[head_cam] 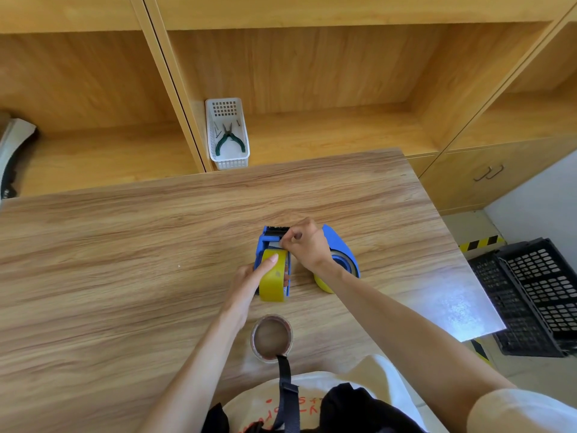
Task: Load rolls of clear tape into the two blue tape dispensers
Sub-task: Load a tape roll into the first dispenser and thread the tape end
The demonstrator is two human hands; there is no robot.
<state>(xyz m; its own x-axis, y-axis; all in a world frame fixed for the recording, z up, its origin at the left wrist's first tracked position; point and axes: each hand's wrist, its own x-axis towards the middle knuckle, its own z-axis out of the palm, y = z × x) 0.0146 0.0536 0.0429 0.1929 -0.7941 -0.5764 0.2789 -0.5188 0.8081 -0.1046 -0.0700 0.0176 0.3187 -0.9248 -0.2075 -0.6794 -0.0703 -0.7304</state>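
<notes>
On the wooden table [125, 245], a blue tape dispenser [265, 245] holding a yellowish tape roll [274, 276] is steadied by the left hand [253, 279], thumb laid on the roll. The tape end near the cutter is pinched by the right hand [304, 242], which partly hides a second loaded dispenser [340, 251]. Green-handled pliers [229, 139] are kept in a white basket [228, 162] on the shelf.

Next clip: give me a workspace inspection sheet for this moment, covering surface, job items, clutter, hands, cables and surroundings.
Surface: wooden table, bare apart from the job's things.
Job's things: near dispenser holding a yellowish roll; second dispenser with its own roll behind the right wrist; spare roll at the near edge.
Clutter: nothing seen.
Hands: left hand steadies the roll; right hand pinches at the cutter end.
Cables: nothing seen.
Surroundings: white basket with pliers on a shelf; black crates on the floor.
</notes>
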